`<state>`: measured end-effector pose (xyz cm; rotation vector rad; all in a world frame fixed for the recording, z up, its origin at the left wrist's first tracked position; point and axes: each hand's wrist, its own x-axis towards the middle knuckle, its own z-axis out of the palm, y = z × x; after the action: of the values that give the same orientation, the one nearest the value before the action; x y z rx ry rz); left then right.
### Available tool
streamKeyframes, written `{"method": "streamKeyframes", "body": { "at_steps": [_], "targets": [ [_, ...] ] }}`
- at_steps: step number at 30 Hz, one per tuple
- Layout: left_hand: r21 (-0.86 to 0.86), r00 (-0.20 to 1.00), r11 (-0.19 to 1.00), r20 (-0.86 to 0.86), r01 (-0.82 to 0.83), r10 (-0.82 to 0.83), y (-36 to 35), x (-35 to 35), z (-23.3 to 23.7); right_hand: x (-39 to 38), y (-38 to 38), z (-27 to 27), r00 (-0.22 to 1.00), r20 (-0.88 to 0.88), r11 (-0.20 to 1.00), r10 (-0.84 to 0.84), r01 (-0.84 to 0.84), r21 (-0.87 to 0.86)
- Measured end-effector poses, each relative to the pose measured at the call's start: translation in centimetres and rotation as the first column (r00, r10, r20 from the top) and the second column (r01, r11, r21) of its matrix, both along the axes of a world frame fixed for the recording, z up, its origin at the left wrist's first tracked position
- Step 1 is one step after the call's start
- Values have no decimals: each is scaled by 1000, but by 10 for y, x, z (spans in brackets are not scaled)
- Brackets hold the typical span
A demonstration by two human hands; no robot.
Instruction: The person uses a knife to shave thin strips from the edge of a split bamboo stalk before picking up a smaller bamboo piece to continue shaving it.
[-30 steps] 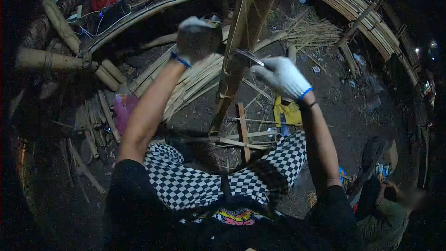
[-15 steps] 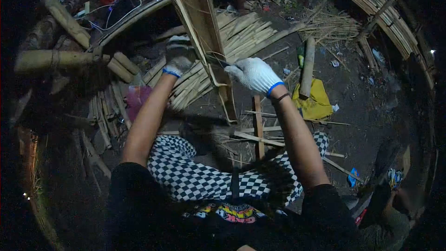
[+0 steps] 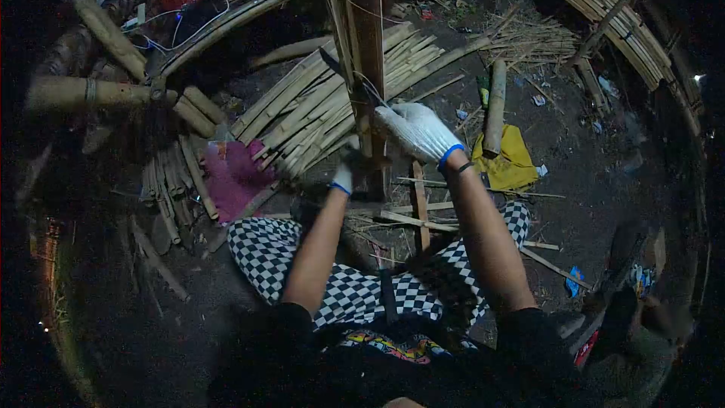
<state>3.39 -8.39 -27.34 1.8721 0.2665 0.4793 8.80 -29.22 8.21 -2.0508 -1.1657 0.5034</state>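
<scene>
A long split bamboo piece point(image 3: 368, 30) stands nearly upright in front of me, its lower end between my knees. My right hand point(image 3: 419, 130), in a white knit glove with a blue cuff, is closed beside it on the handle of a knife. The dark knife blade point(image 3: 331, 61) shows on the left side of the bamboo; its middle is hidden by the piece. Low on the bamboo, my gloved left hand point(image 3: 352, 166) is wrapped round the piece, its fingers shadowed and slightly blurred. A thin loose strand curls off the bamboo near the right hand.
Behind the bamboo lies a pile of split bamboo strips point(image 3: 317, 106). A pink cloth point(image 3: 234, 177) is at left; at right, a bamboo tube point(image 3: 495, 106) rests by a yellow cloth point(image 3: 510, 162). Thin sticks cross the ground near a wooden stake point(image 3: 420, 204). A curved bamboo frame point(image 3: 596, 7) surrounds the area.
My left hand has moved down and right, from the bamboo's upper left side to its lower part. The bamboo has swung more upright, and the knife blade now shows on its left.
</scene>
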Motion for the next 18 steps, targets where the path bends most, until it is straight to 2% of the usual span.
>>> {"method": "streamKeyframes", "body": {
  "at_steps": [1, 2, 3, 4, 5, 6, 7, 8, 9, 11, 12, 13, 15, 16, 18],
  "targets": [
    [-9, 1000, 1000, 5, 5, -5, -18, 1, 19, -1, 3, -5, 1000, 5, 1000, -5, 5, -9],
    [285, 984, 944, -4, -169, 177, -43, -9, 68, -2, 5, -10, 999, -15, 999, -37, 37, 20],
    [550, 936, 774, 42, -314, 350, -60, -18, 109, -5, 6, -12, 997, -37, 996, -68, 70, 48],
    [216, 933, 912, -15, -348, 360, -63, -18, 127, -14, 4, 1, 984, -132, 992, -121, 124, 14],
    [211, 935, 915, -6, -345, 354, -63, -14, 128, -21, 3, 9, 984, -122, 991, -128, 130, 13],
    [468, 924, 798, 234, -380, 303, -63, -12, 125, -28, 2, 14, 971, -181, 986, -155, 162, 25],
    [660, 881, 601, 439, -450, 178, -64, -10, 122, -35, 3, 14, 954, -241, 981, -179, 193, 33],
    [-158, 808, 875, 338, -457, 482, -92, 4, 157, -37, 10, 3, 974, -83, 973, -209, 215, 80],
    [-283, 830, 863, 267, -417, 489, -95, 6, 164, -46, 12, 5, 970, -147, 976, -192, 204, 77],
    [-266, 872, 890, 230, -372, 433, -89, 1, 159, -53, 24, 5, 951, -236, 974, -201, 220, 56],
    [-247, 888, 904, 222, -349, 403, -82, 1, 157, -62, 21, 24, 888, -417, 978, -192, 209, -6],
    [-235, 901, 913, 205, -333, 382, -75, -5, 153, -59, 23, 22, 889, -414, 978, -195, 209, -12],
    [-220, 927, 930, 172, -294, 334, -61, -3, 148, -50, 25, 13, 885, -457, 996, -86, 94, -6],
    [-225, 936, 933, 155, -279, 317, -58, -2, 143, -51, 25, 7, 848, -519, 988, -102, 146, 44],
    [-251, 947, 933, 127, -257, 294, -55, 4, 131, -52, 22, 12, 812, -576, 991, -96, 132, 22]
  ]
}}
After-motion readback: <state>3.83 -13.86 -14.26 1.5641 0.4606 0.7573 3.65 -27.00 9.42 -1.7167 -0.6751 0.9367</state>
